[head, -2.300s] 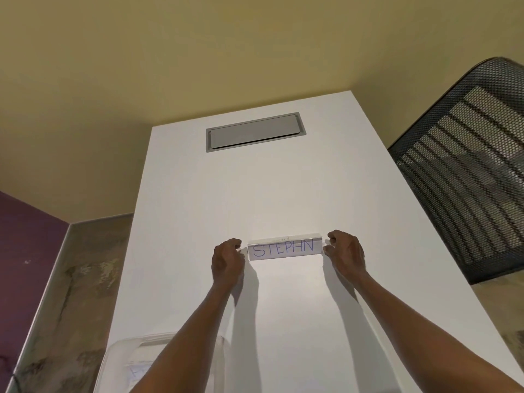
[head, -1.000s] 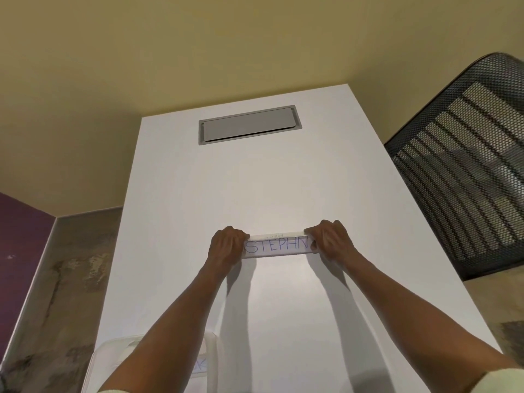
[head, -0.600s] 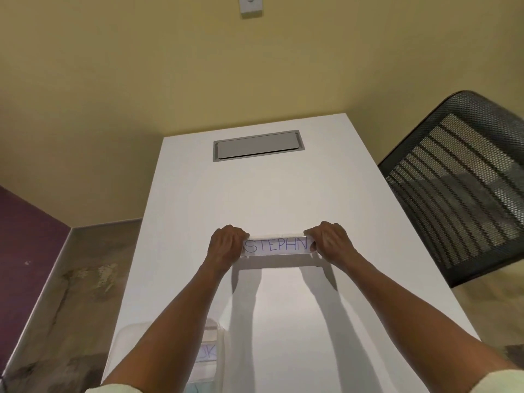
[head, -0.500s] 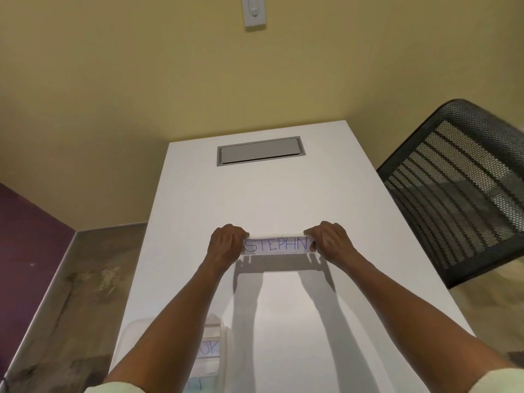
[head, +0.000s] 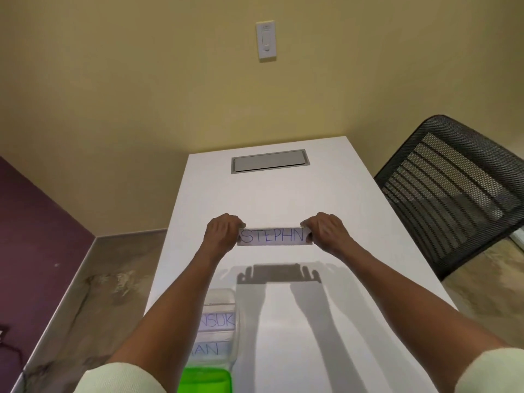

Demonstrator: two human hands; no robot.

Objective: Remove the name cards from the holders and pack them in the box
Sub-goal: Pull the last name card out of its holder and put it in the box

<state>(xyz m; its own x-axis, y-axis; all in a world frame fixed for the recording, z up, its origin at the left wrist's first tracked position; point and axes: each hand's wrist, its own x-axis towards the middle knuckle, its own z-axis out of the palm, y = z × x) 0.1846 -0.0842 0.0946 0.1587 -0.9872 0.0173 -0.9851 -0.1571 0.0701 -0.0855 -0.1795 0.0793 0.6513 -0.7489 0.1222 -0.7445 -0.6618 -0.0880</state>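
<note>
A clear name card holder (head: 274,236) with a white card reading STEPHN in blue is held up above the white table (head: 283,194). My left hand (head: 222,231) grips its left end and my right hand (head: 323,231) grips its right end. Its shadow falls on the table below. At the near left stands a clear plastic box (head: 226,299), partly hidden by my left forearm. Inside it lie two name cards (head: 219,321) with blue lettering.
A green object (head: 204,380) sits at the near end of the box. A grey cable hatch (head: 269,161) is set into the table's far end. A black mesh chair (head: 453,188) stands close on the right. A wall switch (head: 266,40) is on the yellow wall.
Both hands closed on the holder's ends and lifted it off the table; its shadow now lies well below it. The view tilted up, bringing the box and wall switch into sight.
</note>
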